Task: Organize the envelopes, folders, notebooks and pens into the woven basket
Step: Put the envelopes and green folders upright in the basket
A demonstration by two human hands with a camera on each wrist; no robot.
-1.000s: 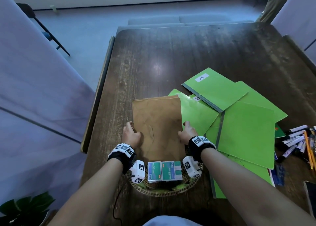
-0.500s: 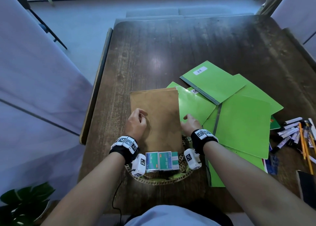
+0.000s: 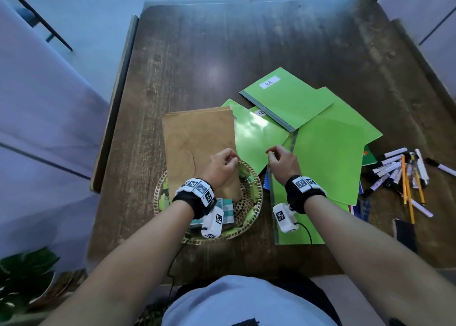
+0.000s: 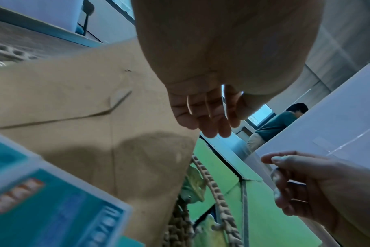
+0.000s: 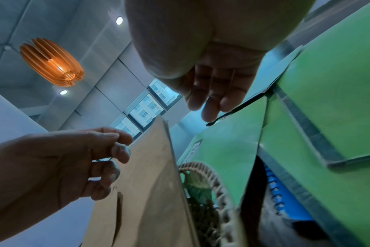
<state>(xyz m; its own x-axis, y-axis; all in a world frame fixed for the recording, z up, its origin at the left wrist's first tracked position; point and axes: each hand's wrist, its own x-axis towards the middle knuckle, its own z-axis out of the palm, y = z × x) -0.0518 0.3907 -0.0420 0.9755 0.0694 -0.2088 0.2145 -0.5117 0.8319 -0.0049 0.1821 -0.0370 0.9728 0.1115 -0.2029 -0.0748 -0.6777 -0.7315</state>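
Observation:
A brown envelope (image 3: pixel 197 138) leans in the woven basket (image 3: pixel 256 192), its far end lying out past the rim on the table. My left hand (image 3: pixel 222 165) hovers over the envelope's near right part, fingers loosely curled and empty; the left wrist view shows these fingers (image 4: pixel 209 120) clear of the envelope (image 4: pixel 74 100). My right hand (image 3: pixel 281 160) hangs over the green folders (image 3: pixel 328 157), loosely curled and holding nothing (image 5: pixel 213 93). A folder labelled HR (image 3: pixel 288 98) tops the pile. Pens and markers (image 3: pixel 399 172) lie at the right.
Teal boxes (image 3: pixel 225 208) sit in the basket's near side, under my left wrist. A blue spiral notebook (image 3: pixel 266 181) peeks from beneath the folders. A black object (image 3: pixel 404 232) lies near the right front edge. A potted plant (image 3: pixel 22 276) stands on the floor at left.
Both hands have let go of the envelope's side edges. The left moved right across its face; the right drifted right over the folders. The envelope stays leaning in the basket.

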